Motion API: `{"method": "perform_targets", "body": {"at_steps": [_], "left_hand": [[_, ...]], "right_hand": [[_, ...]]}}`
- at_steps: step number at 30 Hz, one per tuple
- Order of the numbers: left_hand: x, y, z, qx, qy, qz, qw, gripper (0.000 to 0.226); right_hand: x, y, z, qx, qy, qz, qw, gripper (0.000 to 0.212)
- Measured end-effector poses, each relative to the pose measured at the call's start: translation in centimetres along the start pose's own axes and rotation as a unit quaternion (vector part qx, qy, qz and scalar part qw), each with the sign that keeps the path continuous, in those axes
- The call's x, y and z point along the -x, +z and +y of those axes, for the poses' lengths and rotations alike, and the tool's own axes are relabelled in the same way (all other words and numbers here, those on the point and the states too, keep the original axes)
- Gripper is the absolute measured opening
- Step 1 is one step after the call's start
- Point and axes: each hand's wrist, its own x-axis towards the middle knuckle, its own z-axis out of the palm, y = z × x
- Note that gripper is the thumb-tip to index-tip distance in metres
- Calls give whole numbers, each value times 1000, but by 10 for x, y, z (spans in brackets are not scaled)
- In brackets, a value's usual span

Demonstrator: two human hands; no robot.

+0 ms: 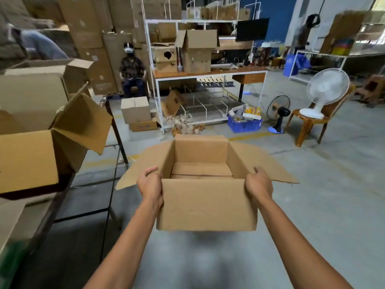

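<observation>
Box: open cardboard box, middle of the frame, held up between both hands.
Left hand: grips the box's left side.
Right hand: grips its right side.

At near left an open carton lies on a dark table. A white rack loaded with boxes stands far centre, a blue crate and black fan just right of it. Farther right, a white fan tops a brown chair.
</observation>
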Motion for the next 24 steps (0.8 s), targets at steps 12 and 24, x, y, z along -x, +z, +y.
{"method": "perform_targets", "body": {"at_steps": [12, 24], "left_hand": [[-186, 111, 116, 13, 172, 51, 984, 41], [-335, 194, 249, 14, 332, 187, 924, 33]], "right_hand": [[-161, 94, -197, -160, -115, 54, 979, 57], [-317, 188, -430, -269, -286, -40, 919, 43]]}}
